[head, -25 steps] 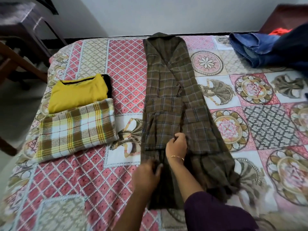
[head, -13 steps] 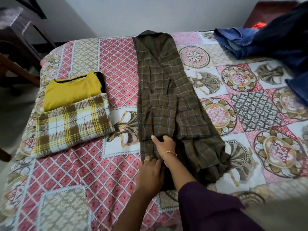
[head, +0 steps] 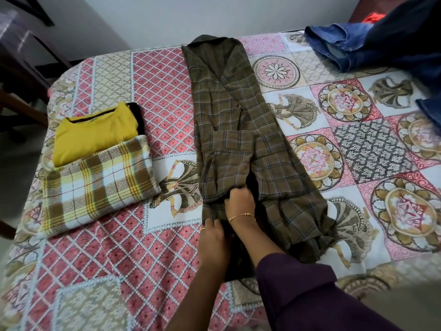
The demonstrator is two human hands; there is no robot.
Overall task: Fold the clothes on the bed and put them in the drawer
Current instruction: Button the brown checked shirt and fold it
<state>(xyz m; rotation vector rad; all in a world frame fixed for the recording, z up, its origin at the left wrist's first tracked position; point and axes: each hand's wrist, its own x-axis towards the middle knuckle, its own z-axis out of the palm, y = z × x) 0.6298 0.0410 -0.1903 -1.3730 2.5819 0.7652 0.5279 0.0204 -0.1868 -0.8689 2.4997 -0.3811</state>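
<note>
An olive-brown plaid shirt (head: 229, 130) lies lengthwise down the middle of the bed (head: 152, 249), collar toward the far edge, both sides folded inward so that it forms a long narrow strip. Its lower end is bunched and rumpled near the near edge.

The right hand (head: 239, 203) rests on the shirt's lower part, fingers curled and pinching a fold of the plaid fabric at the centre line. A thin gold bracelet (head: 242, 217) circles its wrist, and a dark purple sleeve (head: 310, 295) covers the forearm. The left hand (head: 212, 237) lies just beside it, nearer the near edge, fingers bent onto the shirt's left margin; whether it grips the cloth or only presses it cannot be told.

Near the left edge of the bed sit two folded items, touching: a yellow top (head: 95, 132) farther away and a yellow-and-brown checked cloth (head: 97, 185) in front of it. Unfolded blue jeans (head: 353, 46) lie at the far right corner.
</note>
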